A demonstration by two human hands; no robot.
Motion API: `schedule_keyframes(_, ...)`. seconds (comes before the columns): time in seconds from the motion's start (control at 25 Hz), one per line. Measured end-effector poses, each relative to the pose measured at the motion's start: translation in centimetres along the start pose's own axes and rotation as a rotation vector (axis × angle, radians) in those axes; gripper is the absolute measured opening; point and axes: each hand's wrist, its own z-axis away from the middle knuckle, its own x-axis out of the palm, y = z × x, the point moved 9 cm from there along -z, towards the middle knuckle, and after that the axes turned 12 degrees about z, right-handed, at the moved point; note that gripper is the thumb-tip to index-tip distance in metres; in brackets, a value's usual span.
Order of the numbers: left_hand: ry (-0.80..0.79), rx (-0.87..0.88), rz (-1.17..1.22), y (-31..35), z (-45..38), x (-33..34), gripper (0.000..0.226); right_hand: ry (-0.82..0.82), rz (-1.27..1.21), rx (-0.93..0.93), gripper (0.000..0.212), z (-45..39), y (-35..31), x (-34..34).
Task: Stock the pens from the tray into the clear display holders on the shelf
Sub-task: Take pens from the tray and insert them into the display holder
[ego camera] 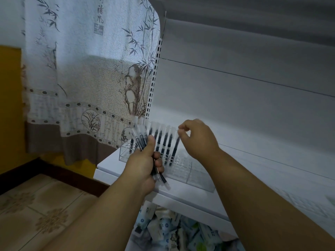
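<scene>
A clear display holder (pixel 183 168) sits on the white shelf (pixel 181 192), at its left end. Several black pens with clear caps (pixel 164 142) stand upright in its holes in a row. My left hand (pixel 143 164) grips a fanned bundle of the same pens (pixel 140 137) in front of the holder's left part, their lower ends sticking out below my fingers. My right hand (pixel 196 138) pinches the cap of the rightmost standing pen (pixel 175 148), which leans slightly in its hole. No tray is in view.
A patterned curtain (pixel 87 78) hangs left of the shelf's perforated upright (pixel 154 78). An upper shelf (pixel 253 9) overhangs above. Below the shelf lie many small packets (pixel 174 230). Tiled floor (pixel 36 211) lies at the lower left.
</scene>
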Motion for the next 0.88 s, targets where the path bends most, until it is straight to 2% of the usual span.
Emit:
schedule_keyframes(0.08,-0.060,-0.019,-0.081,-0.2,0.4,0.8,0.030,0.093,-0.081,-0.026,0.021,0.3,-1.0,-1.8)
schedule_keyframes(0.16,-0.114,-0.043,-0.136,-0.6,0.8,1.6,0.030,-0.043,-0.311,-0.047,0.019,0.5,-2.8,-1.1)
schedule_keyframes(0.28,-0.158,-0.094,-0.177,-1.4,1.8,2.7,0.035,-0.286,-0.588,0.067,0.015,1.0,-3.8,0.3)
schedule_keyframes(0.48,-0.196,-0.163,-0.226,-2.3,2.5,2.9,0.050,-0.455,-0.678,0.122,0.015,2.0,-2.9,1.0)
schedule_keyframes(0.56,-0.179,-0.166,-0.233,-2.4,2.5,2.8,0.048,-0.368,-0.775,0.174,0.018,1.6,-2.3,0.6)
schedule_keyframes(0.68,-0.078,-0.123,-0.207,-1.8,1.9,1.5,0.040,-0.014,-0.869,0.317,0.022,0.0,1.6,-2.3)
schedule_keyframes(0.76,-0.035,-0.116,-0.152,-1.7,1.3,0.7,0.036,0.205,-0.635,0.291,0.021,0.0,3.5,-4.7)
schedule_keyframes(0.88,-0.028,-0.122,-0.114,-1.9,0.8,0.6,0.035,0.259,-0.407,0.181,0.021,1.0,2.5,-4.5)
